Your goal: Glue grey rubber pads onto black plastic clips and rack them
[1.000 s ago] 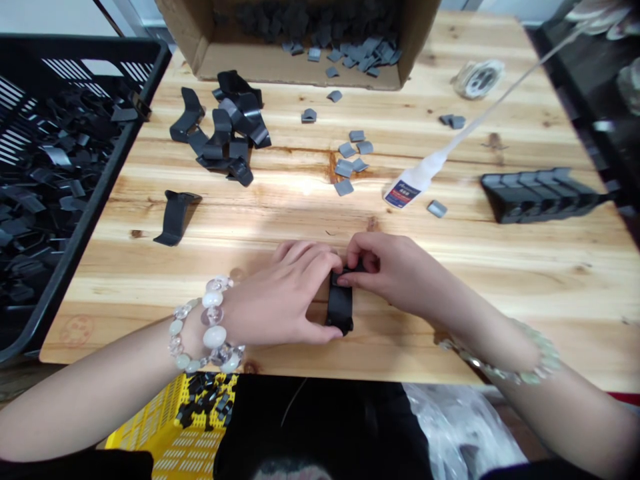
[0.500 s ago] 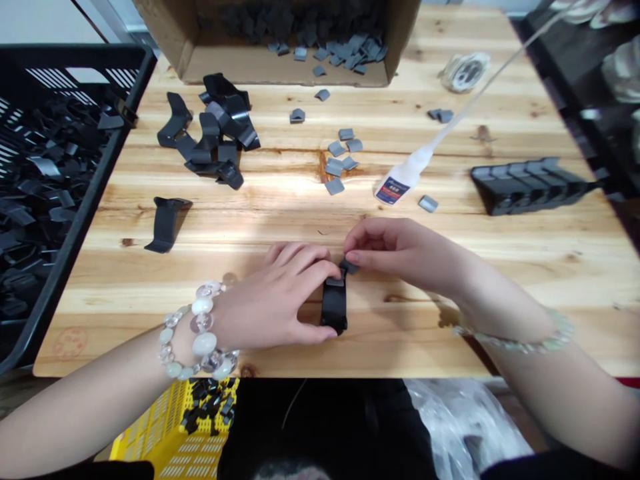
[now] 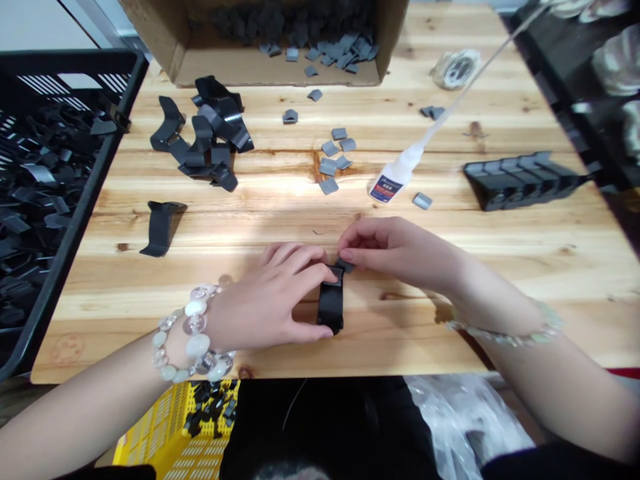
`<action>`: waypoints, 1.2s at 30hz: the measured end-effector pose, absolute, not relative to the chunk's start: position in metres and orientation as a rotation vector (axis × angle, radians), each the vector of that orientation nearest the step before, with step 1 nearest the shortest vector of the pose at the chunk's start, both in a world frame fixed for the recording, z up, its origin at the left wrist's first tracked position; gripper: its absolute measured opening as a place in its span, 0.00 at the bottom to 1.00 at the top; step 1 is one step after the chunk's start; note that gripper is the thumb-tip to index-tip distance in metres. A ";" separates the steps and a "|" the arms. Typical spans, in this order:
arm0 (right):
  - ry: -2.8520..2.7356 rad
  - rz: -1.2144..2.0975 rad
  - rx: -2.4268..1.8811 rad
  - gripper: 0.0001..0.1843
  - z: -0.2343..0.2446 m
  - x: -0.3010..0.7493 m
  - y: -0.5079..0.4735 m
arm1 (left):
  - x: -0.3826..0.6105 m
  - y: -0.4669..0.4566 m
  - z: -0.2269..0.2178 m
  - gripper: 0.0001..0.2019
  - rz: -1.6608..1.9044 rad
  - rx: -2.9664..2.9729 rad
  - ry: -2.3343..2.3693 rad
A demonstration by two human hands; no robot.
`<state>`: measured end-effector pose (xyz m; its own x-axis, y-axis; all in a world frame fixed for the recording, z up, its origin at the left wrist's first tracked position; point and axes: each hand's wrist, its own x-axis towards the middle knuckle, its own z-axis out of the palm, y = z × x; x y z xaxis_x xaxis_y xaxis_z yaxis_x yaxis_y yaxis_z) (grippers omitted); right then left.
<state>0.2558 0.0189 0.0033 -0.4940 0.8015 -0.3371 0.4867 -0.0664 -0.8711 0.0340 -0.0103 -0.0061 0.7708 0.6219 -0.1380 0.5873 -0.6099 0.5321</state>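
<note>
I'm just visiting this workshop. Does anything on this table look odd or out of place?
The white squeeze bottle lies on its side on the wooden table, and its long thin nozzle stretches oddly far toward the far right corner. Some grey pieces also lie scattered outside the cardboard box.

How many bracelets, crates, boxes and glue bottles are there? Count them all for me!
Bracelets: 2 (a beaded bracelet on the left wrist and a beaded bracelet on the right wrist)
Crates: 2 (a black plastic crate and a yellow plastic crate)
Boxes: 1 (a cardboard box)
Glue bottles: 1 (a white glue bottle)
Total: 6
</note>
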 end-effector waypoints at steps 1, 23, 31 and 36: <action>-1.948 1.571 -1.405 0.08 0.003 0.256 0.019 | 0.034 -0.010 -0.006 0.26 0.080 2.402 0.902; -2.278 1.131 -1.374 0.06 -0.003 0.248 0.010 | 0.033 -0.013 -0.009 0.28 0.169 2.584 0.906; -2.296 1.109 -1.405 0.07 -0.001 0.245 0.008 | 0.033 -0.010 -0.006 0.26 0.150 2.609 0.880; -2.311 1.106 -1.394 0.07 -0.001 0.245 0.008 | 0.034 -0.009 -0.006 0.26 0.140 2.597 0.882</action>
<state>0.2447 0.0082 -0.0011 -0.5237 0.8323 -0.1817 0.6636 0.2648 -0.6997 0.0339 -0.0094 -0.0057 0.7967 0.6036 -0.0310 0.5642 -0.7244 0.3960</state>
